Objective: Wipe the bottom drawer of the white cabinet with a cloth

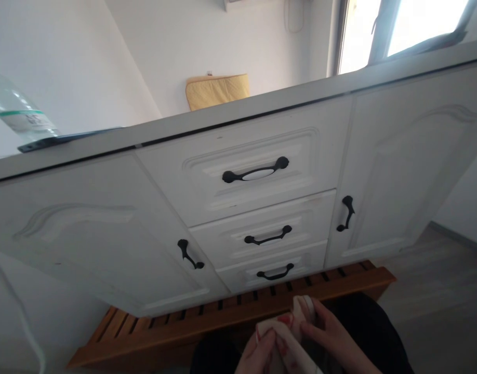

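Observation:
At the bottom of the head view, both hands grip a white cloth (pixel 287 337) with red marks on it; its exact kind does not show. My left hand (pixel 257 353) pinches the cloth's left part, with the thumb on top. Fingers of my right hand (pixel 328 330) close on its upper right end. The lower part of the cloth runs out of the picture. Dark-clothed knees (pixel 373 327) lie on either side of the hands.
Ahead stands a white cabinet (pixel 160 197) with dark handles (pixel 256 170) on its drawers and doors. A slatted wooden bench (pixel 160 335) is at its foot. On top are a plastic bottle (pixel 24 111), a dark flat object (pixel 67 137) and a yellow cloth item (pixel 219 91).

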`<state>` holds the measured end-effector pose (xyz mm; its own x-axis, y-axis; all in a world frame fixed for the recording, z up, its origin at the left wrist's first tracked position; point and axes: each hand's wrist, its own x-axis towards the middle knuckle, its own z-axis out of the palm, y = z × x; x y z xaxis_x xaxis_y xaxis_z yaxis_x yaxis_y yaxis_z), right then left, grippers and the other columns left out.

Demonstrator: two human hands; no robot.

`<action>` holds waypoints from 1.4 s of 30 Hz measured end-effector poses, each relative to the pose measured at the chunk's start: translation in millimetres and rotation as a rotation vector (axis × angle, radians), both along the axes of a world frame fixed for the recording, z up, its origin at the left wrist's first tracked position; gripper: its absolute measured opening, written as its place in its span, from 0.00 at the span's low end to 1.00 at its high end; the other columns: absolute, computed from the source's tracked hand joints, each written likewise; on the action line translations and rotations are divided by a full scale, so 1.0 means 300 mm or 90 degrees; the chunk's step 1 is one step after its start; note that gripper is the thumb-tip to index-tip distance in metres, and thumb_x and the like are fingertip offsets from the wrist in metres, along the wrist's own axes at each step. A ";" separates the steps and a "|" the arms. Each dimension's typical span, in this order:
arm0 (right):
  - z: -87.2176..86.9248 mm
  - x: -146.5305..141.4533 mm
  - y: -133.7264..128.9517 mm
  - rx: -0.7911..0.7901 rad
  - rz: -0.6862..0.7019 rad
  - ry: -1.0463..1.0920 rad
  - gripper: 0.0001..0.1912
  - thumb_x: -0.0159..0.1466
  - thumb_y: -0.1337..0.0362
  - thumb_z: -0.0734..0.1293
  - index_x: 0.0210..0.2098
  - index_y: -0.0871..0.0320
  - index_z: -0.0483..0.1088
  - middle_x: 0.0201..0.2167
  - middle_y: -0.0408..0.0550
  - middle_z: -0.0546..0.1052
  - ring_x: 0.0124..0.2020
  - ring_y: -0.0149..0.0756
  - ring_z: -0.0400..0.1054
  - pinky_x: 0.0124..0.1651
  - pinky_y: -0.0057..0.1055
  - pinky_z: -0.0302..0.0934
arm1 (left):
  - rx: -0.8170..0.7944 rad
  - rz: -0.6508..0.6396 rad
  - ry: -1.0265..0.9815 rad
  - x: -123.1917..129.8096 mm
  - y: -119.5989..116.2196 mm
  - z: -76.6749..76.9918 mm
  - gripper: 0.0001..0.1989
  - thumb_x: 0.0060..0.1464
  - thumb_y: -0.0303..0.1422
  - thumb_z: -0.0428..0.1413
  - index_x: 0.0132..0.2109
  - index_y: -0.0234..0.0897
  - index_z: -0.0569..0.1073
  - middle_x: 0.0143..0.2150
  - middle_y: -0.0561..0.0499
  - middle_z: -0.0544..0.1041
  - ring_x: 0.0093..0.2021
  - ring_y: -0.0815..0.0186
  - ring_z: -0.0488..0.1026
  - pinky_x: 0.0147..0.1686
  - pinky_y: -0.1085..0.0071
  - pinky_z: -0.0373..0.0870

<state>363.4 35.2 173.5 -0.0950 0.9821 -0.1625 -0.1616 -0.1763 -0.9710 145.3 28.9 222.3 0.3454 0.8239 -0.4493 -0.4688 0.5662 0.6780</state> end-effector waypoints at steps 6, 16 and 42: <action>0.004 -0.003 0.023 -0.047 -0.099 0.111 0.29 0.51 0.43 0.78 0.44 0.53 0.73 0.36 0.45 0.79 0.39 0.42 0.75 0.45 0.37 0.70 | -0.090 0.021 0.004 -0.016 0.074 0.042 0.33 0.33 0.56 0.71 0.42 0.36 0.82 0.46 0.41 0.85 0.57 0.44 0.78 0.64 0.51 0.67; -0.105 -0.055 -0.049 -0.189 0.246 0.387 0.21 0.61 0.50 0.73 0.50 0.52 0.78 0.49 0.54 0.82 0.56 0.52 0.74 0.65 0.49 0.59 | -0.011 -0.152 0.024 -0.084 0.049 0.033 0.30 0.49 0.54 0.65 0.50 0.36 0.79 0.51 0.40 0.84 0.56 0.48 0.79 0.63 0.51 0.67; -0.123 -0.111 0.033 -0.098 0.053 0.022 0.25 0.50 0.45 0.76 0.34 0.58 0.69 0.27 0.41 0.72 0.31 0.36 0.65 0.37 0.32 0.59 | 0.101 -0.218 0.115 -0.132 0.061 -0.073 0.32 0.54 0.54 0.62 0.60 0.39 0.76 0.60 0.42 0.79 0.61 0.48 0.75 0.66 0.51 0.63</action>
